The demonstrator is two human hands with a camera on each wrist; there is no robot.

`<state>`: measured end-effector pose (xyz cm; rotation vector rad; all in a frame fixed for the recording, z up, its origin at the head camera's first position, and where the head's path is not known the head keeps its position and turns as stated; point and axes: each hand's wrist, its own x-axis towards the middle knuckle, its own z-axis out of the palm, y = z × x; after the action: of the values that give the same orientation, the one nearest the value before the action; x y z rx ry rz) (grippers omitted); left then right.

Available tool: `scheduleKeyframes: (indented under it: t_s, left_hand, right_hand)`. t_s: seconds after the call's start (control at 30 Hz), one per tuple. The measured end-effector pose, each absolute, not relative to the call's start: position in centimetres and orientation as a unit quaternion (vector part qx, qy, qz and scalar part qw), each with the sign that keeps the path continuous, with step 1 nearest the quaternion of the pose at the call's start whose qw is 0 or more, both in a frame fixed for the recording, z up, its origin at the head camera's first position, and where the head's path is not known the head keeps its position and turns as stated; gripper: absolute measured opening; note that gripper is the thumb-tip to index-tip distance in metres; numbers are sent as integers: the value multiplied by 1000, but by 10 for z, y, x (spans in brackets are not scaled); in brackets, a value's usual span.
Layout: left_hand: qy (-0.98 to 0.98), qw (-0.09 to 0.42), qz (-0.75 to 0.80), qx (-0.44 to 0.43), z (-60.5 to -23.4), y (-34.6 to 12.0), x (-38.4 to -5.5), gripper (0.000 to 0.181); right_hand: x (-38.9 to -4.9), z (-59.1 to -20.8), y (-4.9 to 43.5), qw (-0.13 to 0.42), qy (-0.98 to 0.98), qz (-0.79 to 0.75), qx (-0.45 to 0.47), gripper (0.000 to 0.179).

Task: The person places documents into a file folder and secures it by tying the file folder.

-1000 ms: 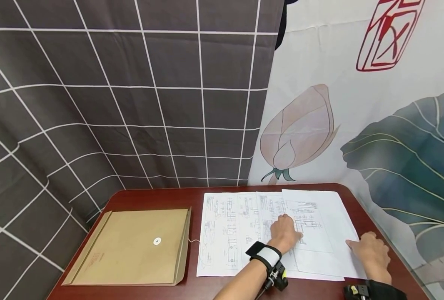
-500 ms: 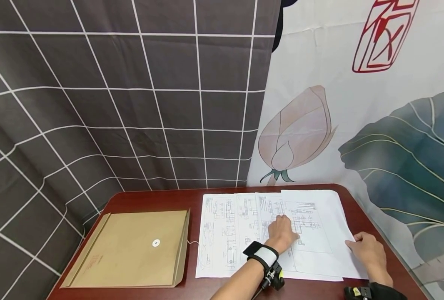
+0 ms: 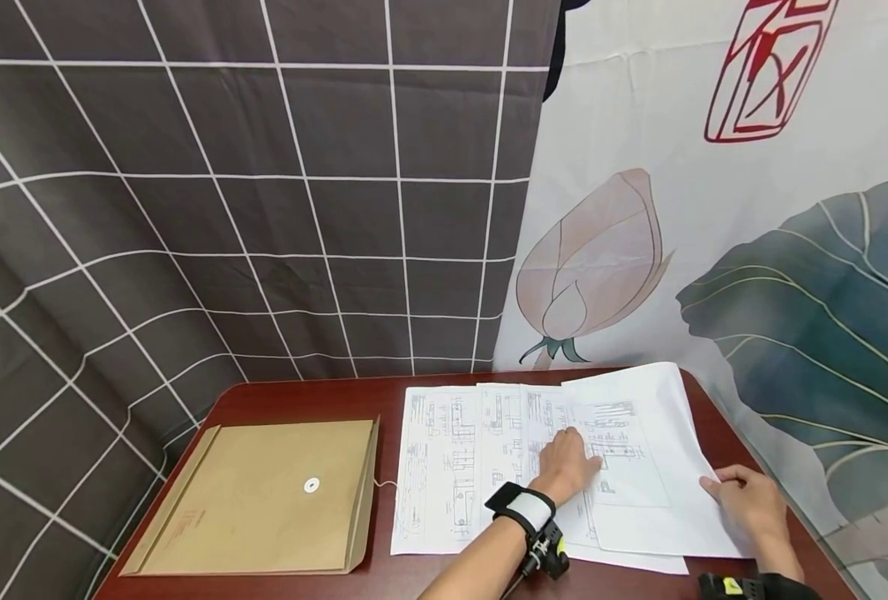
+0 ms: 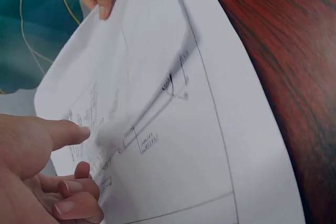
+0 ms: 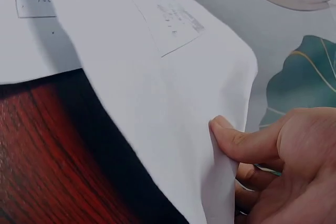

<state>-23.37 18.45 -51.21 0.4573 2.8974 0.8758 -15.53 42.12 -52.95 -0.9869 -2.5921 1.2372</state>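
My right hand [image 3: 753, 503] pinches the right edge of the top drawing sheet [image 3: 695, 508], its thumb on the upper face in the right wrist view. That side of the sheet bows up off the table [image 5: 63, 156]. My left hand [image 3: 566, 463] rests over the middle of the printed technical drawings [image 3: 444, 467], near the top sheet's left edge. In the left wrist view, the left thumb [image 4: 68, 131] points out over the lines while the other fingers are loosely bent. The sheets overlap side by side, and their printed lines and text are too small to read.
A tan paper document envelope [image 3: 256, 492] with a white round button [image 3: 311, 485] and a string lies at the left of the dark red table [image 3: 301, 400]. A grey grid curtain [image 3: 264, 208] and a white lotus-print cloth [image 3: 601, 150] hang behind.
My right hand has taken hold of the top sheet's right edge and moved slightly right. The sheet has shifted right and its right side has risen. The left hand has barely moved.
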Motion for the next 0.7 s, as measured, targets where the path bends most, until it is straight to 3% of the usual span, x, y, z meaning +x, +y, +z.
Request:
scheduleKeyframes:
  t_s: [0.43,0.63,0.7]
  left_hand:
    - [933,44,341,107,-514,182,-237,52]
    - [894,33,434,110,-513,174,-246,23]
    - [880,27,455,132,-511,170,-249,22]
  right_hand:
    - [-157,-538,430,26,-817,465,-339,61]
    - [-159,-539,430,17,-819,469,-329,68]
    - [-159,-535,430,10,-824,469,-319,71]
